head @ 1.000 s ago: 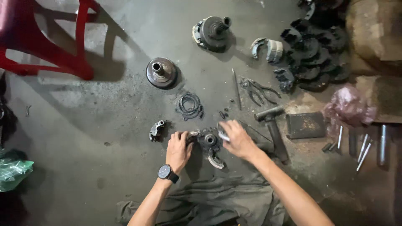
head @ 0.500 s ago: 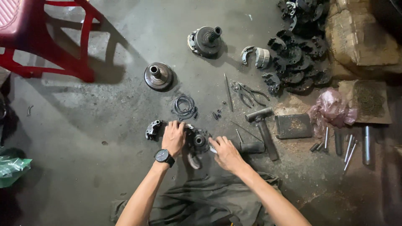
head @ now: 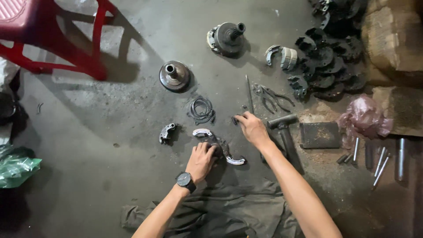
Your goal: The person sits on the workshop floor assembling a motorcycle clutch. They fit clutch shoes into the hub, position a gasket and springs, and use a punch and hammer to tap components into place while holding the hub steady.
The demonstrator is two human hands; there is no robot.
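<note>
My left hand, a black watch on its wrist, presses down on a greasy clutch assembly with curved pale shoes lying on the concrete floor. My right hand reaches away from it, fingertips touching small dark parts on the floor next to a thin metal rod. A single loose clutch shoe lies left of the assembly. A coil of springs and rings sits just above it.
Pliers and a hammer lie right of my right hand. A round hub, a clutch drum, a heap of dark shoes, a red plastic chair, a dark cloth and several bolts surround the spot.
My right hand left the clutch assembly and moved up and right to the small parts by the rod. My left hand shifted onto the assembly. The view tilted slightly.
</note>
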